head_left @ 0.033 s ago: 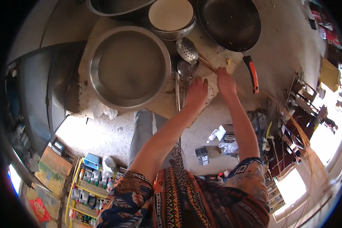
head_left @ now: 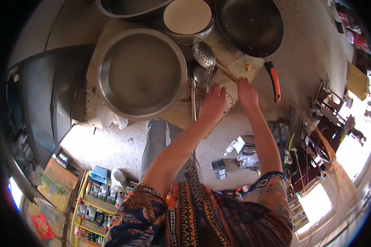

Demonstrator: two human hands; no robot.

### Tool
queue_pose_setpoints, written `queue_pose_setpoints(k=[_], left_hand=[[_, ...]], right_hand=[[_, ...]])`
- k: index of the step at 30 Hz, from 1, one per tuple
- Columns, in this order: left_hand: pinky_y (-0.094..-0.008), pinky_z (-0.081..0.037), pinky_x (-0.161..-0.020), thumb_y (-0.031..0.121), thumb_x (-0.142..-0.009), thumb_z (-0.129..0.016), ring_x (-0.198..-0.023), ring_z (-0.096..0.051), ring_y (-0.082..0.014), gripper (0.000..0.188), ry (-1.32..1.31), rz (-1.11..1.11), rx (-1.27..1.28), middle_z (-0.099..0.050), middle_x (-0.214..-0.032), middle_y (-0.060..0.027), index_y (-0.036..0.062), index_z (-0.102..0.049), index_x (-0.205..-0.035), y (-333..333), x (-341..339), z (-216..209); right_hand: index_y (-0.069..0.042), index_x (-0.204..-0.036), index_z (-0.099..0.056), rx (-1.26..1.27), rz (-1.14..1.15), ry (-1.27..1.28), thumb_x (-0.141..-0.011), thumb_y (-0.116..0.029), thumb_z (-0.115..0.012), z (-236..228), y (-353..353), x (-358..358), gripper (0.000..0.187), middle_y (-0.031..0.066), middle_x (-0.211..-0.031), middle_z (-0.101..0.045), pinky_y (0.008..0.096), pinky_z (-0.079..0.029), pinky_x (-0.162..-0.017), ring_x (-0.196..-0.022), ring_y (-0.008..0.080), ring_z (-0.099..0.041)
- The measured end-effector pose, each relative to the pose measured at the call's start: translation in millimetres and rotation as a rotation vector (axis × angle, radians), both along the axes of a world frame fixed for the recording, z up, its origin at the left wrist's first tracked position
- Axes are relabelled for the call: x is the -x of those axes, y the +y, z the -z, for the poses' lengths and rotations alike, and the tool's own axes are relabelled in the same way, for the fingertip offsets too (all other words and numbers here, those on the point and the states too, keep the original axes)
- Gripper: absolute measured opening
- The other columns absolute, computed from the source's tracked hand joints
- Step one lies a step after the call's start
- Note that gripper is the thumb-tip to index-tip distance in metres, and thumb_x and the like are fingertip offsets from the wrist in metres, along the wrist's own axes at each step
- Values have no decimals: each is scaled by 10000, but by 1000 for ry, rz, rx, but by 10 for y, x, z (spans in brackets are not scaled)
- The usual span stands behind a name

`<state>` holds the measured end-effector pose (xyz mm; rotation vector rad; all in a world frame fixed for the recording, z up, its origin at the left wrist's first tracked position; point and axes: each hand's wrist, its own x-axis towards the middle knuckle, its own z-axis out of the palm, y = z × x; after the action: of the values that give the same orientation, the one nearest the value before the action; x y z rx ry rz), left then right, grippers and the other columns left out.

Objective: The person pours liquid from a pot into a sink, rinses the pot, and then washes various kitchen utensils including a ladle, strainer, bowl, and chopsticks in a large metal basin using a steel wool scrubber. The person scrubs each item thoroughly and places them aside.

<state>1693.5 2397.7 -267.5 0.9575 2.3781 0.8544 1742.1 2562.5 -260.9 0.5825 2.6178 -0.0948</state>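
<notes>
My right hand (head_left: 247, 94) is closed around the near end of thin wooden sticks (head_left: 226, 73) that look like chopsticks. They slant up and left toward a slotted ladle (head_left: 204, 55) with a perforated metal bowl. Close by on the left, my left hand (head_left: 214, 101) rests at the edge of a pale sheet or board (head_left: 228, 103) with a printed round mark, fingers somewhat apart. The ladle's handle runs down to its fingertips. A second metal ladle (head_left: 200, 75) lies partly under the slotted one, its long handle reaching toward me.
Left of the ladles stands a wide metal basin (head_left: 142, 78) with cloudy liquid. Behind are a pot (head_left: 132, 9), a bowl (head_left: 187, 18) of pale contents and a dark frying pan (head_left: 251, 26) with an orange-black handle. Boxes (head_left: 219, 168) and a yellow rack (head_left: 84, 206) are below.
My right hand, with the wooden sticks, has come slightly nearer to me. The left hand stays almost where it was, and the whole view has shifted a little.
</notes>
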Motion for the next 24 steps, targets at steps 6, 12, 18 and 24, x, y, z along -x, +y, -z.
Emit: queue_pose_setpoints(k=[6, 12, 18, 24], left_hand=[[-346, -480, -822, 0, -810, -530, -962, -573, -265, 345, -523, -117, -178, -515, -1085, -148, 41, -515, -1152, -568, 195, -513], [-279, -502, -778, 89, -925, -481, -875, -598, -160, 183, -925, -686, -421, -592, -974, -80, 28, -548, -1085, -1568, 605, -402], [-270, -520, -706, 346, -949, -460, -770, -617, -151, 358, -1125, -1024, -373, -603, -884, -75, 25, -543, -1083, -2314, 1089, -82], [-364, -514, -712, 489, -877, -506, -814, -635, -263, 540, -1035, -859, -139, -626, -891, -154, -13, -524, -1078, -2496, 1460, 290]], right_hand=[[-31, -1015, -449, 157, 290, 26, -899, -202, -482, -948, -529, -302, 209, 201, -963, -550, 485, -488, -659, -788, 404, -599], [7, -1000, -465, 858, 302, 112, -905, -208, -494, -932, -1705, 470, 237, 248, -967, -565, 455, -459, -699, -854, 437, -562], [56, -999, -488, 1079, 577, 171, -886, -170, -529, -261, -2615, 1470, 256, 254, -858, -585, 409, -459, -703, -816, 377, -596], [-11, -1190, -508, 1194, 733, 297, -870, -159, -560, -119, -2655, 1414, 357, 189, -968, -618, 304, -464, -798, -903, 214, -601]])
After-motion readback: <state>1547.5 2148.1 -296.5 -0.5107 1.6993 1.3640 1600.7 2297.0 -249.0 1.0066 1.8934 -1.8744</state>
